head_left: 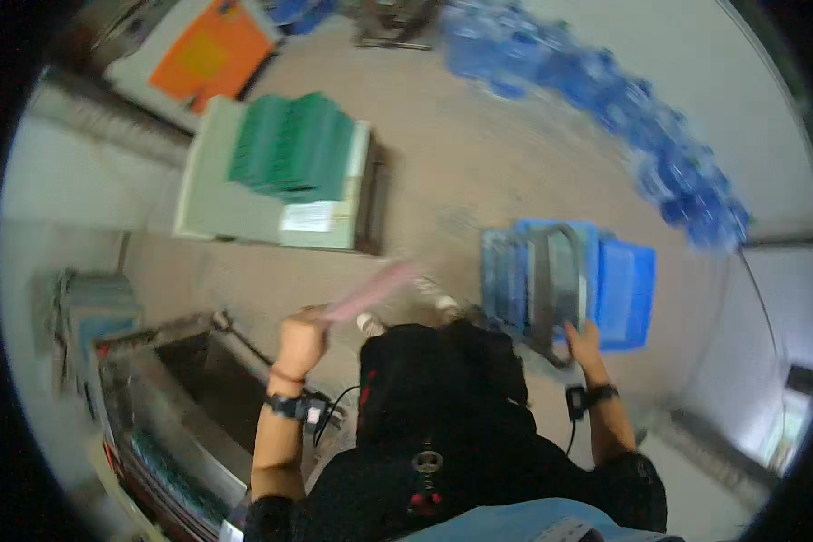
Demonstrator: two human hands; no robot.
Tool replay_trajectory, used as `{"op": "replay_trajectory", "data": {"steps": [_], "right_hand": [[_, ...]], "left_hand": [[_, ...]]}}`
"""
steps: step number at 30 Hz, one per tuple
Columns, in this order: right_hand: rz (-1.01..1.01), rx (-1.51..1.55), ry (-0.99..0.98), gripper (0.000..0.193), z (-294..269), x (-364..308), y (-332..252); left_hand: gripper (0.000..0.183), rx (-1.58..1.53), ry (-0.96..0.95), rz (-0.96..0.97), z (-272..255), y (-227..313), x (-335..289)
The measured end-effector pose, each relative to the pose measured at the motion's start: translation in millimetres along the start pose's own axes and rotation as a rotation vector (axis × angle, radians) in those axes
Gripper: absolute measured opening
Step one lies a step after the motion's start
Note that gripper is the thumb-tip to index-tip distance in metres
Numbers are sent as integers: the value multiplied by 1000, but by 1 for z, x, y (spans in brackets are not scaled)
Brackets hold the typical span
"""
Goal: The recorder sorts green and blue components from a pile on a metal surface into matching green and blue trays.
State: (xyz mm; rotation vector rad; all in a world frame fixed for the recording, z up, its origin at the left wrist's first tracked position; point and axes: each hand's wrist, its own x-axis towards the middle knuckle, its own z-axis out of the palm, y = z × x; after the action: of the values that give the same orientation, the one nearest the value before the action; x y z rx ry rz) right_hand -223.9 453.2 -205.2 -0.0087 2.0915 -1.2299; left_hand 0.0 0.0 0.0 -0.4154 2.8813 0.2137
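Left hand (302,343): grip closed round the near end of a long, flat pink strip (370,291), material lost to motion blur. Strip's long axis slants away from the body and rightward, its free end over the floor (443,194), roughly ahead of the feet.

Right hand (585,347): at the near right corner of a grey, rounded rectangular frame (541,298), fingers meeting its edge. Cannot tell whether this grip is clenched or only resting there. Frame lies almost wholly beyond the right hand, slightly to its left; long axis runs away from the body. From above it overlaps the blue plastic crates (628,294); how it is supported, unclear.

Key relation: strip points toward the frame's side, free end well apart from it, floor between. Right hand is much the nearer to the frame; left hand alone has the strip.
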Motion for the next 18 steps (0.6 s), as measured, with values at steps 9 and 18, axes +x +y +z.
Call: {"op": "replay_trajectory", "data": {"steps": [9,18], "right_hand": [[28,-460,437,25,-92,-32,-59],[-91,-384,242,75,-38,2,-128]], "left_hand": [[32,-406,306,282,23,-29,103],[39,-730,354,371,8,-121,175]]}}
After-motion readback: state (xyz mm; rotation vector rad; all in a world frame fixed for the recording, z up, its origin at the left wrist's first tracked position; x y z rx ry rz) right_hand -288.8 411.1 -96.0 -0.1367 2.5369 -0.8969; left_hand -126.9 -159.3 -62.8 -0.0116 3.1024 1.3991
